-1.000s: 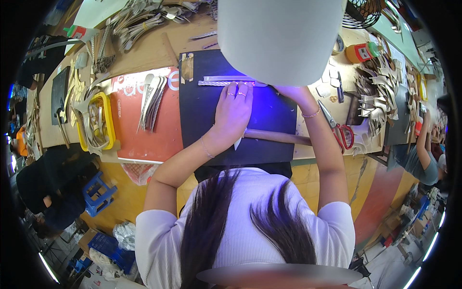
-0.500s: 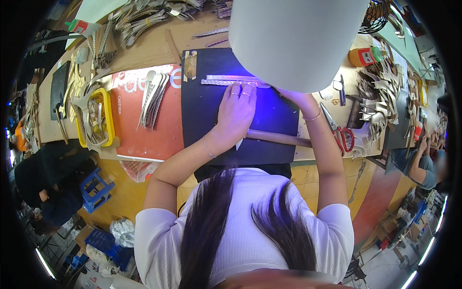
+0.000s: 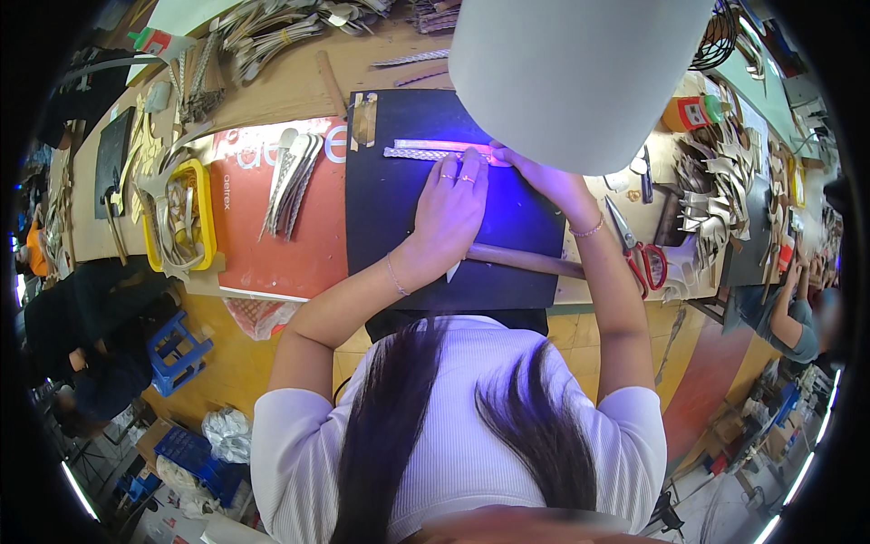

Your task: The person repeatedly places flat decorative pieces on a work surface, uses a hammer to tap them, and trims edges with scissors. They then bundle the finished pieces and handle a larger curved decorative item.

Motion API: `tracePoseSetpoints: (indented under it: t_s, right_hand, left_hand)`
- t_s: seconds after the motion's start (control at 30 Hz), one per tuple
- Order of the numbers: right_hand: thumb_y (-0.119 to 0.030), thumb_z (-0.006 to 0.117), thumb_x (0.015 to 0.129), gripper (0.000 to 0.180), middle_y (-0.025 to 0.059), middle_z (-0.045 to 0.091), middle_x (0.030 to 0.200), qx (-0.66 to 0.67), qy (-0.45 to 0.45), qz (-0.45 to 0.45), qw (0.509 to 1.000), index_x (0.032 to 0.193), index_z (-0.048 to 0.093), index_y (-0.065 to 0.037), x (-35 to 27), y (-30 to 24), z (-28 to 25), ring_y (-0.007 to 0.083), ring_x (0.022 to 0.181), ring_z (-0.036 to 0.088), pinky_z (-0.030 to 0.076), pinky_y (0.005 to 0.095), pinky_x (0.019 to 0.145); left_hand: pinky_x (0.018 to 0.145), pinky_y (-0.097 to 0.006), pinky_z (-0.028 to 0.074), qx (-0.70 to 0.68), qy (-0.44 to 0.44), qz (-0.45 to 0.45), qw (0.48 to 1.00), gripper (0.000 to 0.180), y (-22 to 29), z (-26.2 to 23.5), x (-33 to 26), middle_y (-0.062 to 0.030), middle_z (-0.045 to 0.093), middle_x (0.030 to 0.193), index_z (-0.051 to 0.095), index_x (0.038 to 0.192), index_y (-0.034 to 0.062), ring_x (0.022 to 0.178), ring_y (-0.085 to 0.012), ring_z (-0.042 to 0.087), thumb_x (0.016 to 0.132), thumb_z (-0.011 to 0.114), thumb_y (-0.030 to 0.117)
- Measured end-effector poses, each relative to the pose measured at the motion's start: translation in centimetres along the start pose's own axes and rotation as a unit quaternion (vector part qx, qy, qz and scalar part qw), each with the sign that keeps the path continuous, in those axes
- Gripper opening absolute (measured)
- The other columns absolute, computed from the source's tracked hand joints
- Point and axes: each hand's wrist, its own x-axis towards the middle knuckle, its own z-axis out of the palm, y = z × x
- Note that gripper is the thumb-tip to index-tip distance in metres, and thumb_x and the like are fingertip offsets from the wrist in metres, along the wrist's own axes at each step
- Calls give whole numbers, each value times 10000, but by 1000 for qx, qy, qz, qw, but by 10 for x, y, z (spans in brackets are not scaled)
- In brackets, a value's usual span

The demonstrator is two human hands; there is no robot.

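Observation:
A narrow strap with a braided lower edge lies across the black mat, lit blue and pink. My left hand, with rings on its fingers, presses its fingertips along the strap's near edge. The thumb and fingers of my right hand close on the strap's right end, partly under a large white lampshade that hides some of that hand. Just nearer to me, a wooden tool handle lies between my forearms.
Red-handled scissors lie right of my right wrist. Strap bundles rest on a red board at left, beside a yellow tray. Cut pieces pile up at right near an orange glue bottle.
My right hand's fingers have come out from behind the lampshade's edge onto the strap's right end. My left fingertips have shifted slightly to the right. The view has moved a little.

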Motion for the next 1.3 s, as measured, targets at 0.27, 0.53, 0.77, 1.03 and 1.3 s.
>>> tracePoseSetpoints:
  t_s: [0.27, 0.53, 0.77, 1.03, 1.3]
  right_hand:
    - [-207, 712, 844, 226, 118, 707, 901, -56, 20, -13, 998, 991, 720, -35, -7, -17, -6, 253, 820, 662, 514, 360, 789]
    - [-169, 727, 782, 293, 117, 614, 951, -39, -35, -23, 998, 1042, 670, -45, -71, -71, -29, 318, 871, 571, 479, 402, 804]
    - [-233, 691, 811, 384, 73, 568, 973, -149, -88, -53, 983, 1158, 614, -87, -124, -92, -4, 265, 831, 572, 482, 382, 750]
    - [-102, 621, 907, 355, 71, 613, 898, -144, 104, 18, 984, 1261, 599, -101, -106, -77, -48, 237, 639, 629, 499, 346, 525]
    - [-123, 598, 933, 252, 90, 623, 875, -178, 48, 65, 981, 1175, 633, -61, -69, -76, -26, 269, 652, 640, 511, 359, 534]
  left_hand:
    - [1025, -428, 411, 25, -8, 28, 999, 476, -4, -3, 1, -259, 497, 1351, 584, 1219, -104, 1119, -356, 523, 797, 589, 116]
    - [1014, -405, 418, 37, -9, 20, 999, 504, -3, -2, 1, -247, 512, 1339, 579, 1229, -101, 1110, -331, 526, 791, 598, 149]
    - [994, -393, 432, 42, 0, 33, 999, 477, -6, -4, 2, -234, 528, 1328, 577, 1239, -90, 1096, -317, 536, 811, 556, 121]
    - [995, -386, 445, 66, 23, 14, 997, 418, 0, -4, 3, -141, 623, 1111, 604, 1197, -53, 1062, -279, 571, 815, 545, 108]
    - [995, -385, 440, 38, 29, 10, 999, 368, -1, -3, 2, -168, 606, 1162, 652, 1103, -65, 1067, -286, 562, 800, 559, 121]
